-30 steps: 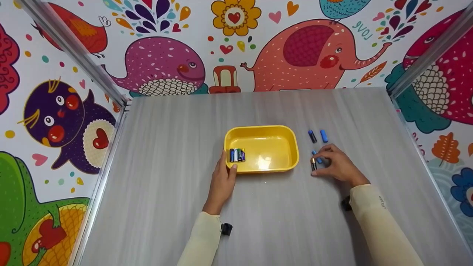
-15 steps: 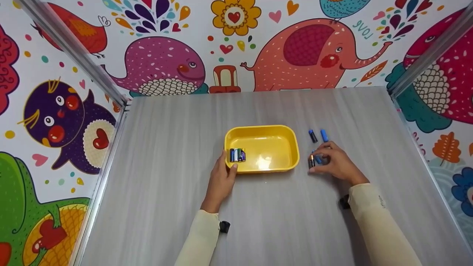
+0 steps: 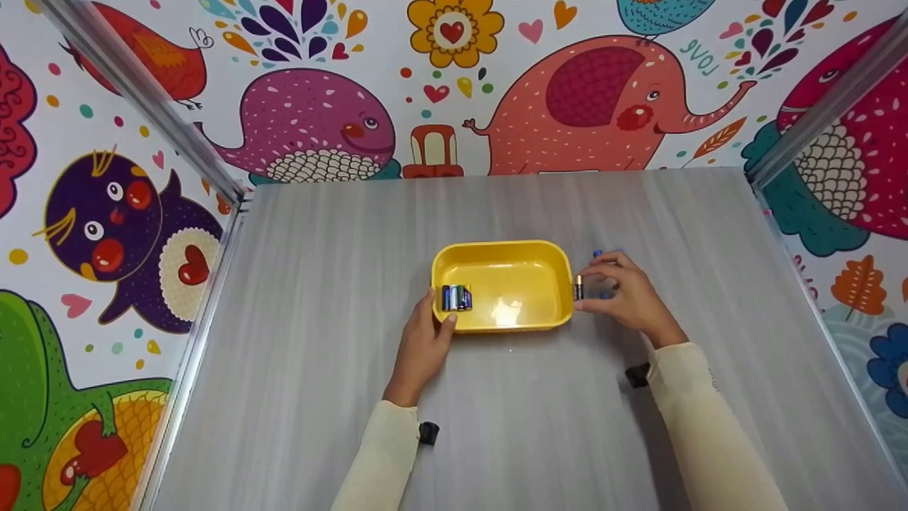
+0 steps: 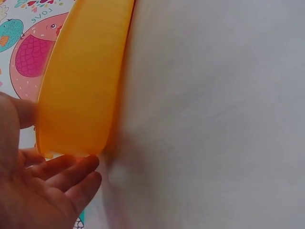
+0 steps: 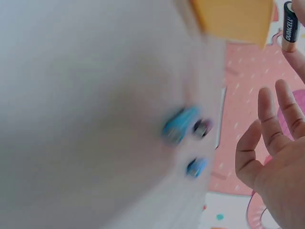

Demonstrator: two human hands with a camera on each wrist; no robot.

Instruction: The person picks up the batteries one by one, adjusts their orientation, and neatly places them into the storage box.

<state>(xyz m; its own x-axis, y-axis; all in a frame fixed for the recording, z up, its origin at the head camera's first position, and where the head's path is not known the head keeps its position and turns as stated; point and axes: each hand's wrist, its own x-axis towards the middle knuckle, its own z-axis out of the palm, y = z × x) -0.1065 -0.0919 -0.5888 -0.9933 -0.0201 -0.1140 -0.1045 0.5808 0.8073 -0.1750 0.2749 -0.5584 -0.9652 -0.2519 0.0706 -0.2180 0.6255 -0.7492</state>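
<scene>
A: Where to look first?

B: At the black battery with the copper end, just beside the right rim of the yellow tray. Pinched by its two ends in the right hand, with the copper end toward the far side. Hard to judge how high above the grey table.

A: And with the left hand?

B: Gripping the tray by its near left corner, thumb on the near side, fingers along the left wall.

A: Heavy or light, going by looks?

B: Small but probably dense for its size, stiff, hardly fragile. Likely smooth and a little slippery, so apt to roll if laid on its side. Best held as here, by both ends, or else pinched round the middle of the sleeve.

A: And the tray?

B: Probably light plastic with slight give; easily nudged, so best steadied by a corner, clear of the short row of batteries at the left end of its floor.

A: Anything else about?

B: Three loose batteries on the table, right of the tray, partly hidden by the right hand from above.
</scene>
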